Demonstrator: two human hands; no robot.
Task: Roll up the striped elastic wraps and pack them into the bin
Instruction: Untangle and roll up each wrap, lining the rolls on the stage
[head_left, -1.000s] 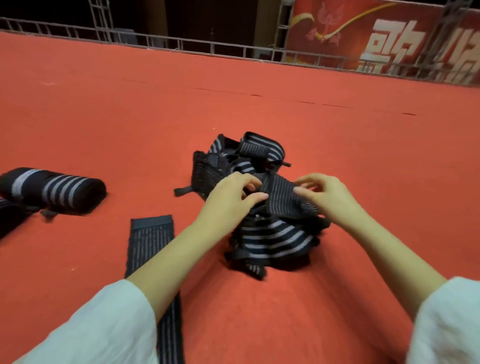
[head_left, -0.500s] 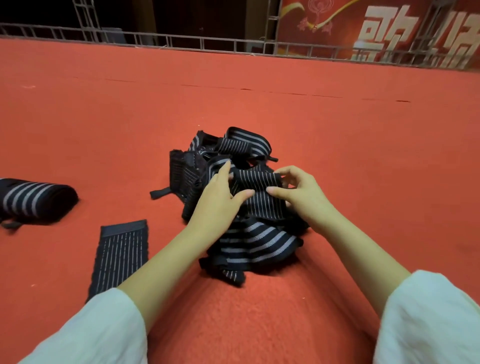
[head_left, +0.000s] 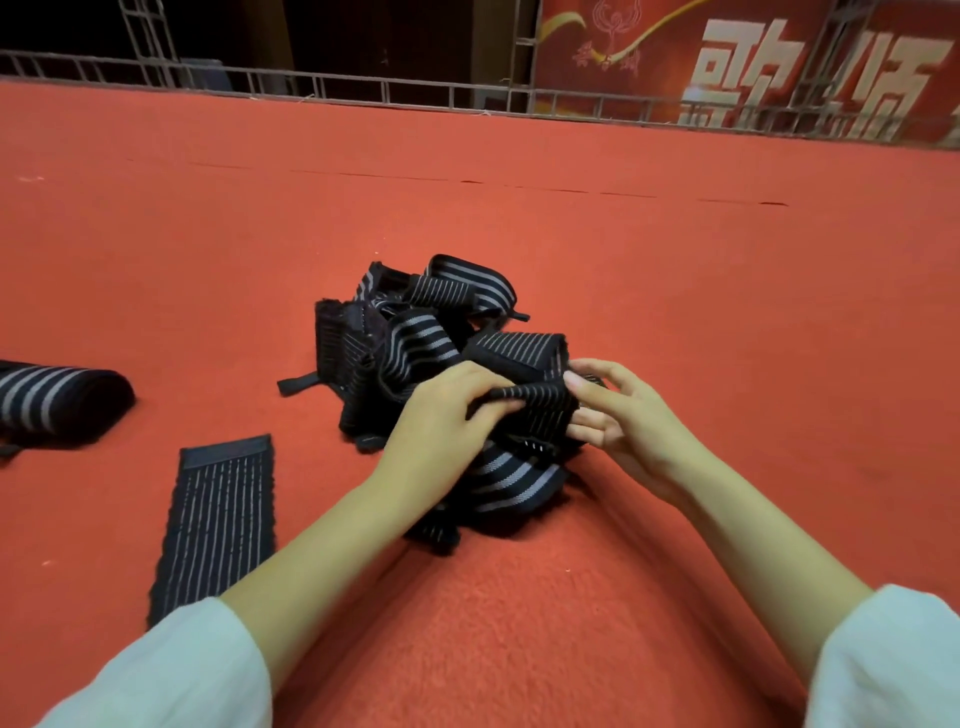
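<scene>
Pinching wrap (head_left: 544, 411): left hand (head_left: 441, 428), right hand (head_left: 631, 423)

Open red carpet (head_left: 727, 312) right of wrap pile (head_left: 415, 332), flat strip (head_left: 218, 514) and rolled wrap (head_left: 57, 400) at left, railing (head_left: 363, 88) far behind

Reaches forward and down with both arms, left forearm (head_left: 322, 551) and right forearm (head_left: 753, 530) bare below loose white sleeves (head_left: 156, 670), angled inward so that the wrists come near each other. Holds the left hand (head_left: 441, 421) with its back up, fingers curled round one side of a striped wrap (head_left: 540, 410). Pinches the wrap's other side between thumb and forefinger of the right hand (head_left: 628, 415), remaining fingers loosely bent below, palm turned toward the left hand.
</scene>
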